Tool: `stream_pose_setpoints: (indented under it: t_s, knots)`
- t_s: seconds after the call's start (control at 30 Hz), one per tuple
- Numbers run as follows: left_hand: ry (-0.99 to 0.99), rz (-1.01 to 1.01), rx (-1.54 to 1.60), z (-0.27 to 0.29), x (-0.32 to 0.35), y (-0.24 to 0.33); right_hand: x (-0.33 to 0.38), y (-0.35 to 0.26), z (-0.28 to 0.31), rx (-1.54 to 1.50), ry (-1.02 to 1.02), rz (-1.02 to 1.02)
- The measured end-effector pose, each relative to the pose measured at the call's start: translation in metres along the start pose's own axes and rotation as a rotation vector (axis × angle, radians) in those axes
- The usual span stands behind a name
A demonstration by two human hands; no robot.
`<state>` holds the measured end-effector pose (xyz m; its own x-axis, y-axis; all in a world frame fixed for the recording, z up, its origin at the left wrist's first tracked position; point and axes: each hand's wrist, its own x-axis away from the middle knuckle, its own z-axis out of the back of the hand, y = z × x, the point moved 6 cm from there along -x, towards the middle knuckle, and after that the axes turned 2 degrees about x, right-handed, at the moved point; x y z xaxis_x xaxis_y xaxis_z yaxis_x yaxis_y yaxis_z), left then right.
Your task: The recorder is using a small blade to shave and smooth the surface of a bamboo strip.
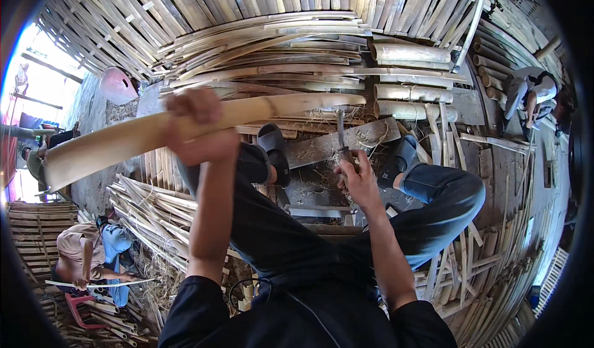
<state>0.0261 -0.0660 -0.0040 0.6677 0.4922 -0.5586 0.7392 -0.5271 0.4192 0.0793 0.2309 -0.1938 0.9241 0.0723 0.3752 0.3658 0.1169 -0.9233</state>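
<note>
My left hand (197, 128) is raised and closed around a long, wide split bamboo slat (111, 141) that runs from the far left across to the middle, above my knees. My right hand (356, 178) grips the handle of a knife (342, 139) whose blade points up and away, over a flat wooden board (346, 142) on the ground between my feet. Both feet wear dark sandals (275, 153), and my legs are bent in dark trousers and blue jeans.
Stacks of split bamboo strips (266, 57) lie ahead, with bundled slats (411, 54) to the right and more strips (148, 215) at my left. A person (93, 252) sits lower left holding a thin strip; another person (529, 94) crouches upper right. Woven bamboo panels (124, 20) cover the back.
</note>
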Motion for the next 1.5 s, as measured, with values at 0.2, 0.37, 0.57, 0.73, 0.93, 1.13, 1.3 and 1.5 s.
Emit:
stream_pose_setpoints:
  t_s: [0.2,0.37,0.57,0.73,0.93,1.13,1.3,1.5]
  knots:
    - [0.015,0.253,-0.202,0.028,0.059,-0.078,0.006,-0.024,0.001,0.35,0.185,0.28]
    - [-0.031,0.221,-0.221,0.031,0.071,-0.072,0.023,-0.073,-0.028,0.231,0.195,0.399]
    - [0.032,0.16,-0.299,0.023,0.085,-0.072,-0.002,-0.06,-0.046,0.566,0.112,0.314]
    - [0.037,0.121,-0.447,0.016,0.091,-0.065,0.01,-0.069,-0.052,0.49,0.076,0.375]
    - [0.065,-0.203,-1.02,0.01,0.098,-0.047,0.017,-0.075,-0.042,0.397,0.172,0.385]
    - [0.108,-0.241,-1.025,0.001,0.105,-0.047,0.002,-0.069,-0.035,0.492,0.153,0.418]
    - [0.077,-0.2,-1.113,-0.005,0.102,-0.047,0.018,-0.06,-0.041,0.495,0.176,0.473]
    - [0.095,-0.149,-1.144,-0.003,0.107,-0.05,0.026,-0.049,-0.026,0.318,0.211,0.245]
